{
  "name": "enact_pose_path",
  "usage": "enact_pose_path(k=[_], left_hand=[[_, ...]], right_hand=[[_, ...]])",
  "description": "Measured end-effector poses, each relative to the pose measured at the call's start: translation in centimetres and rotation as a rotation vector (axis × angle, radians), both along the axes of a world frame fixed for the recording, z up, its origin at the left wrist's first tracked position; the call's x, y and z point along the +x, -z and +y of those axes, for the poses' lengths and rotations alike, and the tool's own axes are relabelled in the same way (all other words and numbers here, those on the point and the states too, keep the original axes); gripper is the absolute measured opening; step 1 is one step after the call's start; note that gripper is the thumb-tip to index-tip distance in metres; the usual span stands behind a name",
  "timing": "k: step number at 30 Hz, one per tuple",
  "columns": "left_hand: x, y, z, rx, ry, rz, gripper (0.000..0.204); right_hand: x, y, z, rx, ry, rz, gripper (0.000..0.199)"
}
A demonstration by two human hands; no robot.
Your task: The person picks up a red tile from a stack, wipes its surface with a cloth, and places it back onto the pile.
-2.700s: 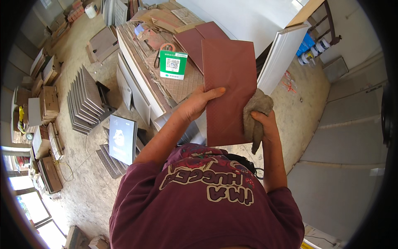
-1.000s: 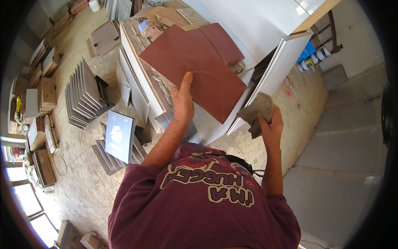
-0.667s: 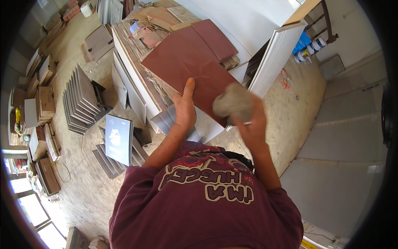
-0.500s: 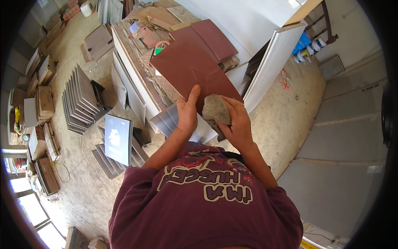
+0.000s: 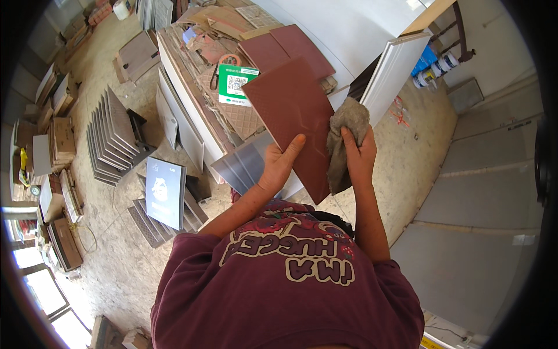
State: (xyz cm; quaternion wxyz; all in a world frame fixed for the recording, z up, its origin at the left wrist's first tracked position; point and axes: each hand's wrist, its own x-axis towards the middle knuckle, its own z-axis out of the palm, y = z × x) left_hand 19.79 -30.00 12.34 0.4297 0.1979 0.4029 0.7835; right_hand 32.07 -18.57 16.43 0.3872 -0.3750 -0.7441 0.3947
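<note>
My left hand [image 5: 277, 166] grips the near left edge of a reddish-brown tile [image 5: 293, 107], its thumb lying on the face. The tile is held tilted in front of my body, and a faint relief pattern shows on it. In my right hand [image 5: 361, 157] is a bunched grey-brown rag [image 5: 347, 116], pinched under the thumb at the tile's right edge. Part of the rag hangs down beside that edge. Two more reddish-brown tiles, including the right one [image 5: 305, 47], lie on the cluttered stack [image 5: 224, 119] beyond.
A green and white code card [image 5: 237, 85] and an orange ring-shaped item [image 5: 231, 59] lie on the stack. White panels [image 5: 390, 75] lean at the right. To the left stand a rack of grey tiles [image 5: 113, 136] and a blue-white display panel [image 5: 165, 192]. Cardboard boxes [image 5: 63, 139] line the far left.
The tile has shifted right and turned steeper, uncovering the code card. My right hand has moved right and up with the rag, from the tile's near edge to its right edge.
</note>
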Motion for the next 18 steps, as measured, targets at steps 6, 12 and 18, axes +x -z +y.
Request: enact_pose_path(k=[6, 12, 18], left_hand=[[0.9, 0.1, 0.5, -0.022, 0.13, 0.068, 0.034], [0.4, 0.7, 0.9, -0.066, 0.071, 0.145, 0.039], [0.0, 2.2, 1.0, -0.004, 0.053, 0.105, 0.043]], right_hand=[[-1.6, -0.5, 0.2, 0.192, -0.032, -0.043, 0.039], [-2.0, -1.0, -1.9, 0.467, -0.236, -0.184, 0.044], [-2.0, -1.4, -3.7, 0.521, -0.255, -0.301, 0.048]])
